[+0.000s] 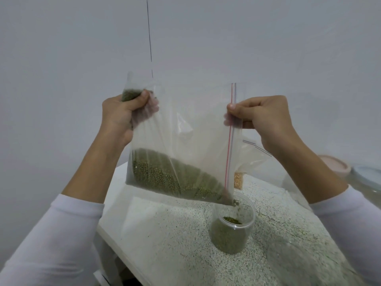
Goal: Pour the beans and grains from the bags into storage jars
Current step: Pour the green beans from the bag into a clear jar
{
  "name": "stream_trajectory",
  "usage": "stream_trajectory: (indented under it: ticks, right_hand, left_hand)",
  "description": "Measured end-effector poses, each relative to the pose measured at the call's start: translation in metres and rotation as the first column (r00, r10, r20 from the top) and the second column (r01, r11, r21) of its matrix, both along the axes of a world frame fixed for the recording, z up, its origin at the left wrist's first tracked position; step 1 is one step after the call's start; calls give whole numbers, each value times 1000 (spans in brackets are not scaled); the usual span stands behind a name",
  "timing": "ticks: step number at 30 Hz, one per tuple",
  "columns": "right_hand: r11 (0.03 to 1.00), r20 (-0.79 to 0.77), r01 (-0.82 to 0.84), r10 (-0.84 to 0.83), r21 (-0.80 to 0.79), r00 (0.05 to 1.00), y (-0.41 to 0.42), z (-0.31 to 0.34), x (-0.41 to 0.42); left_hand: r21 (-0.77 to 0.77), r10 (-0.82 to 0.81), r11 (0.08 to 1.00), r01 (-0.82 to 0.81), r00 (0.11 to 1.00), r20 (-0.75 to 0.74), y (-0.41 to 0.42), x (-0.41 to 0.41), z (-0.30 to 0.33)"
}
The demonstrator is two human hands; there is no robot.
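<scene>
Speckled white-and-grey countertop ran from centre to bottom right, w/ a plain grey wall behind and a thin dark cord hanging down it. Far right: a pink-rimmed round container, partly cut off by the right forearm, and next to it a blurred clear glass item at the frame edge, can't tell what. Behind the bag's zip edge, a small container of yellowish grains stood on the counter, mostly hidden. Another clear plastic bag showed behind the right wrist.

Clear zip bag was held up in the air over the counter, tilted so its zip end, w/ red and blue lines, pointed down to the right. Green beans lay heaped along the lower edge; a few were dropping from the low corner. Directly under that corner stood the clear plastic jar, open-topped, over half full of beans, not touching the bag.

Left hand was fisted round the bag's upper left corner, a wad of beans trapped in the grip. Right hand pinched the zip edge between thumb and curled fingers, higher than the jar and slightly right of it.
</scene>
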State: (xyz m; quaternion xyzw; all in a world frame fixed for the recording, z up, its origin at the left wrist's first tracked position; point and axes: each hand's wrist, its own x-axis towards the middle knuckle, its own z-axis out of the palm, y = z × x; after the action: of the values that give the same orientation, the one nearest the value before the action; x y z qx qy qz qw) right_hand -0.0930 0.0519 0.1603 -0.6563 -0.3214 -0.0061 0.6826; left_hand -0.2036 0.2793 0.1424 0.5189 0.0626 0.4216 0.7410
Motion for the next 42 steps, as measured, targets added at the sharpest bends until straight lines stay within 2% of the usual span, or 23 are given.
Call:
stream_trajectory:
  ticks: [2, 5, 9, 12, 16, 19, 23, 27, 30, 33, 37, 42]
  right_hand:
    - [1000, -4, -5, 5, -13, 1000, 0, 0, 0]
    - [998, -14, 17, -17, 57, 1000, 0, 2, 0]
    - [1000, -2, -6, 6, 6, 1000, 1, 0, -2]
    - [999, -18, 4, -3, 51, 1000, 1, 1, -1]
    - [1000, -9, -10, 10, 2, 1000, 2, -2, -1]
    - [999, -13, 9, -9, 37, 1000, 1, -1, -1]
    - [1000, 3, -7, 7, -8, 1000, 1, 2, -1]
    - [999, -5, 12, -12, 53, 1000, 2, 6, -1]
    - [1000, 2, -10, 10, 17, 1000, 3, 4, -3]
    - [999, -14, 7, -7, 52, 1000, 3, 3, -4]
    - [1000, -18, 1, 0, 29, 1000, 4, -3, -8]
    - [998, -6, 18, -18, 67, 1000, 1, 2, -8]
  left_hand:
    - [24, 14, 1000, -14, 1000, -3, -2, 0, 1]
    - [-12, 23, 1000, -22, 999, 45, 0, -2, 4]
    - [10, 29, 1000, -29, 999, 21, -2, -2, 5]
    - [-70, 38, 997, -34, 997, 70, 0, -2, 5]
    - [-40, 37, 999, -36, 998, 43, -5, -2, 4]
    - [-86, 51, 995, -44, 996, 77, -2, -2, 4]
    - [-45, 37, 998, -34, 997, 66, -3, -4, 7]
    - [-80, 50, 996, -42, 993, 104, 1, -5, 10]
    - [-51, 44, 998, -39, 995, 93, -3, -4, 9]
    - [-69, 66, 996, -59, 992, 108, -3, -5, 7]
    - [-8, 31, 999, -31, 997, 66, -7, -5, 6]
    - [-86, 76, 994, -66, 989, 123, -5, -6, 6]
